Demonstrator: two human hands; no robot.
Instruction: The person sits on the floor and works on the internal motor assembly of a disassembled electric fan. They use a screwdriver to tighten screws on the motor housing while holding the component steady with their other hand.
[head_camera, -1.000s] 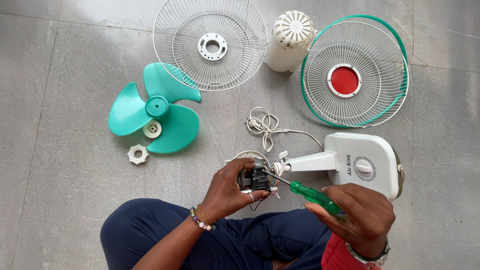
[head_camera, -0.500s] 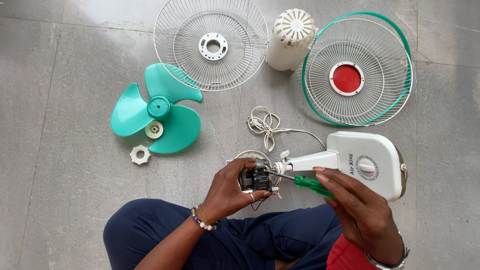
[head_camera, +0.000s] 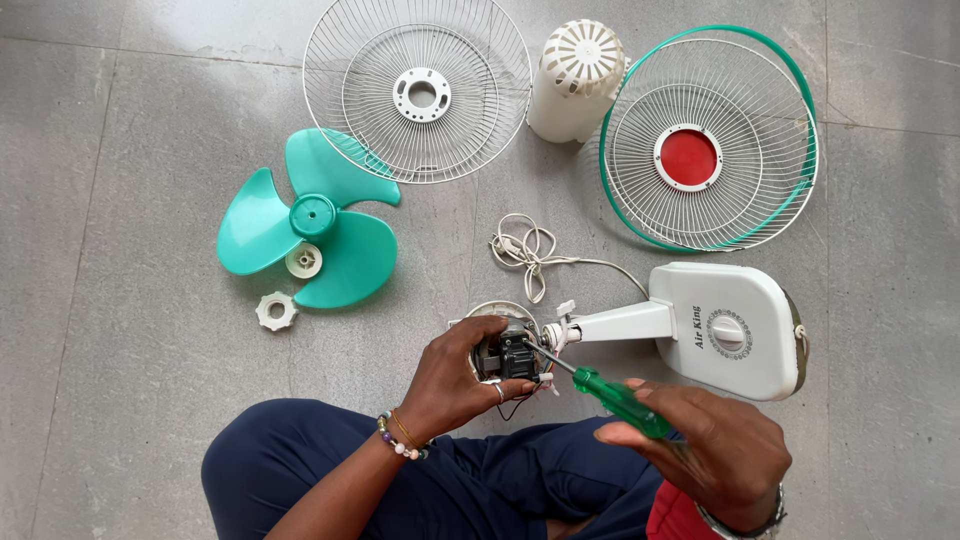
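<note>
On the grey tiled floor (head_camera: 120, 300), the largest parts are laid along the far edge: a white rear grille (head_camera: 417, 92), a green-rimmed front grille (head_camera: 710, 160) with a red centre, and between them a white motor cover (head_camera: 577, 80). Nearer, at the right, the white fan base (head_camera: 735, 330) is set down with its neck pointed left; a coiled white cord (head_camera: 522, 250) lies just beyond it. The teal blade (head_camera: 310, 232) is seen at the left, with a white locking nut (head_camera: 275, 311) just beside it.

The bare fan motor (head_camera: 508, 352) is gripped by the left hand (head_camera: 455, 385) near the lap. A green-handled screwdriver (head_camera: 600, 388) is clasped in the right hand (head_camera: 715, 450), its tip met with the motor. The step is judged best done with the blade kept in line with the screw, pressure held steady, and the motor braced firmly.
</note>
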